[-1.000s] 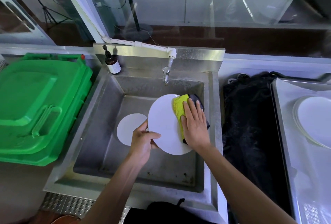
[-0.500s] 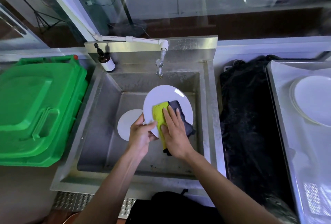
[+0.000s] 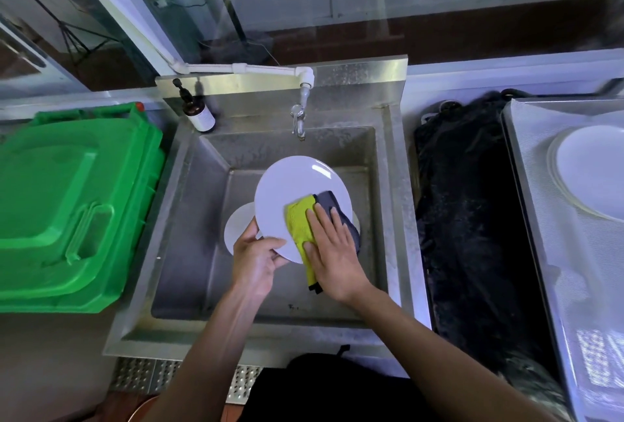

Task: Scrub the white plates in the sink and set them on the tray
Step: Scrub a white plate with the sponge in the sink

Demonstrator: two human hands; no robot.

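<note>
Over the steel sink my left hand grips the lower rim of a white plate, tilted up toward me. My right hand lies flat with straight fingers on a yellow and grey cloth, pressing it against the plate's lower right face. A second white plate lies on the sink floor, partly hidden behind the held one. On the far right a metal tray carries a stack of white plates.
A green plastic bin lid fills the left. A brown pump bottle stands at the sink's back left corner, the tap at the back middle. A black mat lies between sink and tray.
The cloth and my right hand slid from the plate's right edge toward its middle and lower part. The plate tilted more upright; the view shifted slightly.
</note>
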